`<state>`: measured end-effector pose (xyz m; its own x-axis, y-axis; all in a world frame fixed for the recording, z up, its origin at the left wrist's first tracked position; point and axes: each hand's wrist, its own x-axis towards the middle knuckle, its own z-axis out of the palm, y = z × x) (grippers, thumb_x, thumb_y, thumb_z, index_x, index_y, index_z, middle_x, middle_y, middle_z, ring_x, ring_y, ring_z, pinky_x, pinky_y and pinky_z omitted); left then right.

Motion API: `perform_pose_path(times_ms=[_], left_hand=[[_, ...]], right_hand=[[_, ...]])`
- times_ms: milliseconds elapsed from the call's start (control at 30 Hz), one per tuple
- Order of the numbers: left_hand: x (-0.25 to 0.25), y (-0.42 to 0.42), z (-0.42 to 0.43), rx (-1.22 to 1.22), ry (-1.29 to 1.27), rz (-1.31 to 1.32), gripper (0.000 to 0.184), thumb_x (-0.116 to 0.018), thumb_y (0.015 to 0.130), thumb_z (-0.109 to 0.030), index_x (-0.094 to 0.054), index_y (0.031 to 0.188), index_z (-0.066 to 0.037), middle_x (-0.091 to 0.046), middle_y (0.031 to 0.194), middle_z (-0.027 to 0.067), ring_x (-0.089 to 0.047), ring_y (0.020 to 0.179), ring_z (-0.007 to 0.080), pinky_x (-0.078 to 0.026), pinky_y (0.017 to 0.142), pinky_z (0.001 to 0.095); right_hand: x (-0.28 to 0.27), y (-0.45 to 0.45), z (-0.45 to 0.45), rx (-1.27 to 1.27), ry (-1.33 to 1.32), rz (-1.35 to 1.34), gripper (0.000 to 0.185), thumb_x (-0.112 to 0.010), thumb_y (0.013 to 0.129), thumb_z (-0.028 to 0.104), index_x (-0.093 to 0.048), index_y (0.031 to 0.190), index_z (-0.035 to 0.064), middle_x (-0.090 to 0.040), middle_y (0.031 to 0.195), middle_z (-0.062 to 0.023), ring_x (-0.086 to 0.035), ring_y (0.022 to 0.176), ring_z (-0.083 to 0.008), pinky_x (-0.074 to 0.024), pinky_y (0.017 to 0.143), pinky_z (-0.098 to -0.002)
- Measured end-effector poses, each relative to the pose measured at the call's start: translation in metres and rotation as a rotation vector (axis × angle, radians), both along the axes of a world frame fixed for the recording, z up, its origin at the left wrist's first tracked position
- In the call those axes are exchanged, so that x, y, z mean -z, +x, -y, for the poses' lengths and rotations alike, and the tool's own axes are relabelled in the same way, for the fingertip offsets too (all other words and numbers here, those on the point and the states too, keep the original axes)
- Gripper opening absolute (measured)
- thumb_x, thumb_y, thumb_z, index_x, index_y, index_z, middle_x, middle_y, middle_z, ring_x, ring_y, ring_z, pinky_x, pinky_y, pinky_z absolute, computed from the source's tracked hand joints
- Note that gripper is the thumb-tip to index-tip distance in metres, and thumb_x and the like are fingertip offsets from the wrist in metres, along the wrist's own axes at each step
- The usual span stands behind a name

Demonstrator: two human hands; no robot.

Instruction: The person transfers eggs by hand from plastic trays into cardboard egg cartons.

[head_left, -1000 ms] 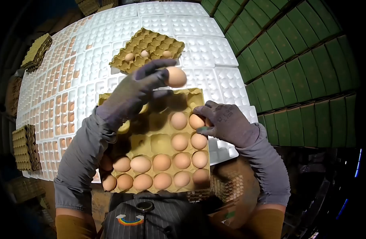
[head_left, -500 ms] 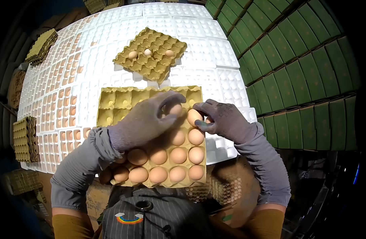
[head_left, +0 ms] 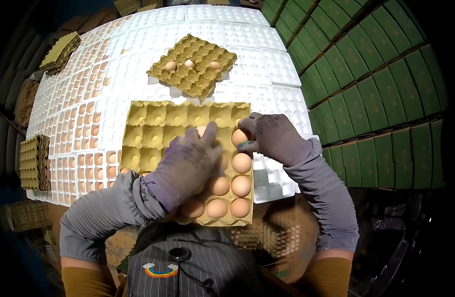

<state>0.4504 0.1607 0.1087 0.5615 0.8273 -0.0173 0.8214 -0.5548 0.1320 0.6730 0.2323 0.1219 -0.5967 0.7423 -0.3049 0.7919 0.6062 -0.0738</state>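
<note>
A yellow-brown egg tray (head_left: 153, 119) lies in front of me, with brown eggs (head_left: 241, 185) in its near rows and down the right column. My left hand (head_left: 190, 161), in a grey glove, reaches over the middle of the tray. Its fingers close about a brown egg (head_left: 202, 130), mostly covered by them. At the tray's right edge my gloved right hand (head_left: 274, 138) has thumb and fingers round another egg (head_left: 240, 137) in the right column. My left hand and forearm hide some eggs and pockets.
Behind sits a second pulp tray (head_left: 193, 81) with three eggs. White trays (head_left: 247, 37) cover the table, those on the left holding eggs (head_left: 89, 119). Stacked pulp trays (head_left: 34, 163) stand at left; green boxes (head_left: 371, 104) line the right.
My left hand has turned fingers-forward and lowered over the tray's middle. My right hand stays at the right column egg. The view has shifted slightly.
</note>
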Motion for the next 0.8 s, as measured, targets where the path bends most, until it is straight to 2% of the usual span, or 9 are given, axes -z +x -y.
perform_pose_path(times_ms=[100, 200, 233, 267, 333, 467, 533, 667, 800], left_hand=[[-0.006, -0.002, -0.002, 0.022, 0.008, -0.026, 0.027, -0.067, 0.088, -0.027, -0.068, 0.111, -0.014, -0.051, 0.132, 0.0114, -0.059, 0.099, 0.0308, -0.056, 0.078, 0.0439], [-0.005, -0.011, -0.008, 0.015, -0.059, 0.087, 0.031, -0.071, 0.088, -0.029, -0.068, 0.115, -0.013, -0.051, 0.135, 0.0124, -0.06, 0.103, 0.0319, -0.056, 0.082, 0.0432], [-0.005, -0.017, -0.009, 0.023, -0.089, 0.162, 0.034, -0.072, 0.088, -0.03, -0.069, 0.117, -0.013, -0.051, 0.138, 0.0133, -0.061, 0.107, 0.0332, -0.056, 0.085, 0.0424], [-0.007, -0.024, -0.008, 0.019, -0.09, 0.161, 0.034, -0.072, 0.088, -0.03, -0.069, 0.117, -0.013, -0.051, 0.138, 0.0133, -0.061, 0.107, 0.0332, -0.056, 0.085, 0.0424], [-0.023, -0.04, -0.005, -0.147, -0.389, 0.674, 0.037, -0.068, 0.094, -0.032, -0.068, 0.11, 0.002, -0.049, 0.137, 0.0182, -0.06, 0.119, 0.032, -0.058, 0.091, 0.0413], [-0.049, -0.081, 0.014, -0.585, -0.94, 1.174, 0.073, -0.054, 0.096, -0.067, -0.063, 0.126, -0.002, -0.064, 0.119, 0.0137, -0.065, 0.097, 0.0217, -0.056, 0.081, 0.0308], [-0.063, -0.09, 0.035, -0.874, -1.038, 1.342, 0.077, -0.042, 0.096, -0.075, -0.062, 0.131, -0.009, -0.069, 0.114, 0.0083, -0.065, 0.089, 0.0182, -0.055, 0.08, 0.033], [-0.029, -0.15, 0.039, -0.824, -1.101, 1.464, 0.087, -0.039, 0.091, -0.082, -0.062, 0.124, -0.005, -0.068, 0.109, 0.01, -0.065, 0.087, 0.0191, -0.054, 0.074, 0.0325], [0.018, -0.259, 0.056, -0.701, -0.679, 1.488, 0.087, -0.039, 0.093, -0.079, -0.059, 0.129, -0.002, -0.069, 0.107, 0.0111, -0.067, 0.09, 0.0179, -0.055, 0.072, 0.0301]], right_hand=[[-0.009, 0.018, -0.004, 0.522, -0.495, -0.654, 0.041, -0.074, 0.087, 0.039, -0.071, 0.111, 0.006, -0.073, 0.102, -0.0099, -0.07, 0.082, -0.0226, -0.0562, 0.077, -0.0325], [0.012, 0.054, -0.001, 0.733, -1.086, -1.654, 0.05, -0.067, 0.089, 0.02, -0.054, 0.137, 0.0107, -0.063, 0.127, -0.0153, -0.07, 0.082, -0.0212, -0.0594, 0.072, -0.034], [0.007, 0.052, 0.007, 0.74, -1.102, -1.758, 0.062, -0.064, 0.088, 0.013, -0.043, 0.146, 0.0131, -0.06, 0.13, -0.0145, -0.069, 0.081, -0.0201, -0.0592, 0.07, -0.0343], [0.009, 0.053, 0.009, 0.705, -1.072, -1.742, 0.055, -0.066, 0.086, 0.012, -0.051, 0.139, 0.0128, -0.06, 0.125, -0.0136, -0.069, 0.081, -0.02, -0.059, 0.068, -0.032], [-0.014, 0.042, 0.023, 0.679, -0.925, -1.345, 0.05, -0.069, 0.083, 0.006, -0.055, 0.131, 0.0116, -0.054, 0.136, -0.0132, -0.064, 0.081, -0.0191, -0.0566, 0.061, -0.03], [0.0, 0.013, 0.055, -0.069, 0.18, -0.108, 0.04, -0.085, 0.075, 0.031, -0.063, 0.105, 0.0156, -0.048, 0.136, -0.0122, -0.064, 0.093, -0.0283, -0.0601, 0.071, -0.038], [-0.014, -0.006, 0.055, -0.027, 0.096, 0.014, 0.039, -0.085, 0.073, 0.03, -0.063, 0.101, 0.0149, -0.044, 0.142, -0.0127, -0.061, 0.1, -0.0336, -0.0595, 0.074, -0.0424], [-0.018, 0.003, 0.052, -0.002, 0.098, -0.239, 0.04, -0.085, 0.071, 0.022, -0.068, 0.106, 0.0152, -0.052, 0.135, -0.0115, -0.065, 0.097, -0.03, -0.0584, 0.072, -0.0369], [-0.045, -0.001, 0.039, 0.532, -0.51, -0.961, 0.051, -0.08, 0.075, 0.034, -0.069, 0.113, 0.0016, -0.052, 0.139, -0.0165, -0.068, 0.076, -0.0192, -0.0551, 0.063, -0.0323]])
